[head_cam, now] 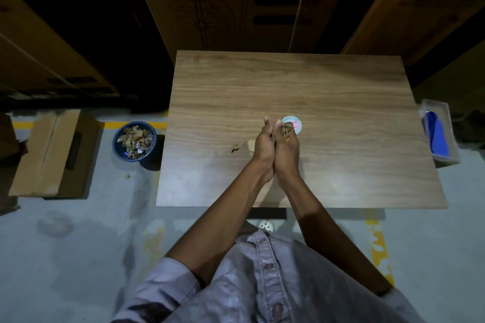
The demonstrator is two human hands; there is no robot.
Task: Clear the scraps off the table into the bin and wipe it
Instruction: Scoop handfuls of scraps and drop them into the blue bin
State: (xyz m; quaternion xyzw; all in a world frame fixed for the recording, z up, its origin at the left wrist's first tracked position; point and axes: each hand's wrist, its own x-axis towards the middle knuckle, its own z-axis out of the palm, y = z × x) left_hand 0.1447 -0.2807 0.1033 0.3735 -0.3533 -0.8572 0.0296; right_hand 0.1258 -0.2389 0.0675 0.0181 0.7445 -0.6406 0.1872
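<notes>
Your left hand [262, 148] and right hand [286, 149] are pressed together over the table [328, 92], fingers curled round a clump of scraps [287, 130]. Loose bits [235, 149] lie just left of them, round disc [296, 122] just beyond. Bin [134, 140] sits on the floor left of the table, part full of scraps; blue cloth [437, 136] lies in a tray [446, 158] to the right.

Dim indoor storage spot; the grey concrete floor [78, 257] had worn yellow lines [25, 124] and darker stains. Tall cardboard cartons [236, 2] stood packed behind the wood-grain table [288, 81], with black gaps between them and printing on the middle one. A smaller cardboard box [52, 155] lay on the floor to the left and a clear plastic tub [447, 161] sat beside the table's right edge; the light was weak, brightest on the near tabletop.
</notes>
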